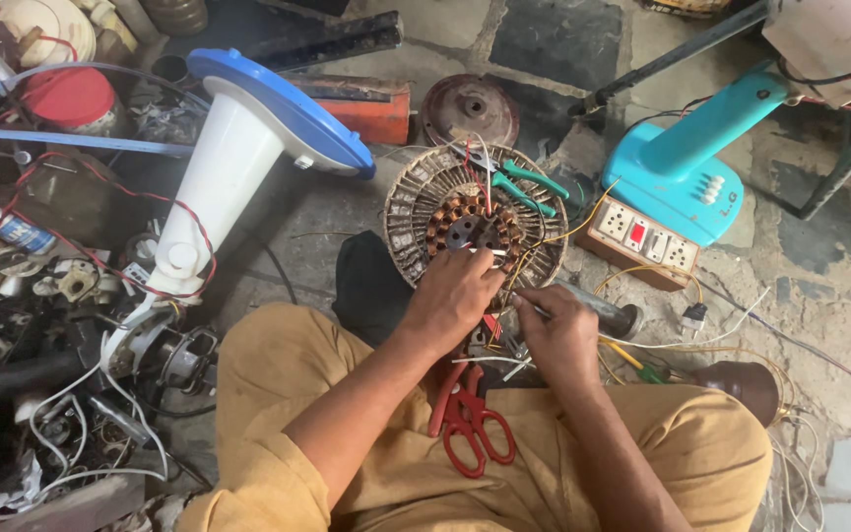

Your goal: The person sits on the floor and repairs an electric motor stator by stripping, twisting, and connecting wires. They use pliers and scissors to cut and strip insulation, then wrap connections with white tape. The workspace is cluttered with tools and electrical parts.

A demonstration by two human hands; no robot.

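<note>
The left hand [453,296] rests closed on the round motor coil [475,229], pinching a thin wire. Just below the coil, the right hand [561,335] grips a slim tool; red scissors [470,419] lie below both.

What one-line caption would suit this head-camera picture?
Both hands, left and right, work wires on a round copper-wound motor stator; red-handled scissors rest on lap.

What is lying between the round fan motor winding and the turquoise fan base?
Green-handled pliers lie between the motor winding and the turquoise fan base, shown in the head view.
</note>
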